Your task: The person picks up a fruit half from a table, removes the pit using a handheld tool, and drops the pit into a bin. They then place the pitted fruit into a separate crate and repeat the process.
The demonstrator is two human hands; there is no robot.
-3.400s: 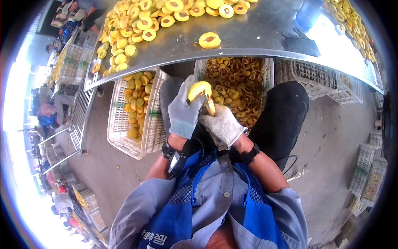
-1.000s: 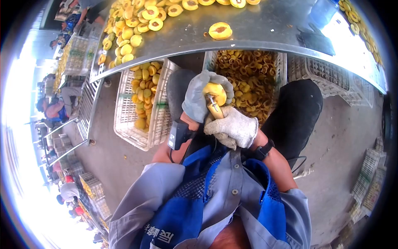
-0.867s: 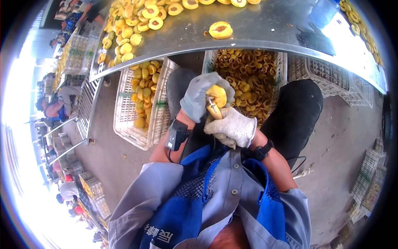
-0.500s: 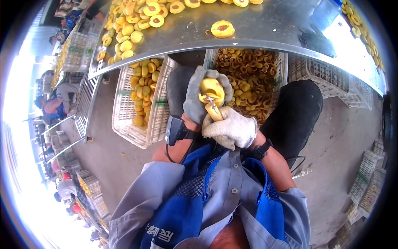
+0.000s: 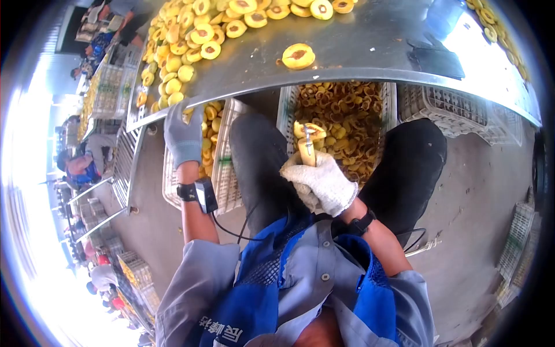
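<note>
My right hand point(image 5: 324, 184), in a white knit glove, is wrapped round the pale handle of a small metal-tipped tool point(image 5: 308, 151). A piece of yellow fruit point(image 5: 314, 130) sits at the tool's tip, above the crate of cut fruit point(image 5: 341, 110). My left hand point(image 5: 184, 132), in a grey glove, is at the table's front edge over the left crate point(image 5: 222, 179) of whole yellow fruit; its fingertips are partly hidden, and whether it holds anything does not show. A halved fruit point(image 5: 298, 56) lies alone on the metal table point(image 5: 347, 55).
Many halved and whole fruits point(image 5: 202, 33) are heaped at the table's back left. A dark flat object point(image 5: 436, 61) and a blue container point(image 5: 445, 17) stand at the right. White crates point(image 5: 451, 107) are under the table. Several people point(image 5: 81, 165) work at the far left.
My left hand has let go of the fruit and moved left to the table edge. The piece of fruit is now on the tool in my right hand, slightly higher up.
</note>
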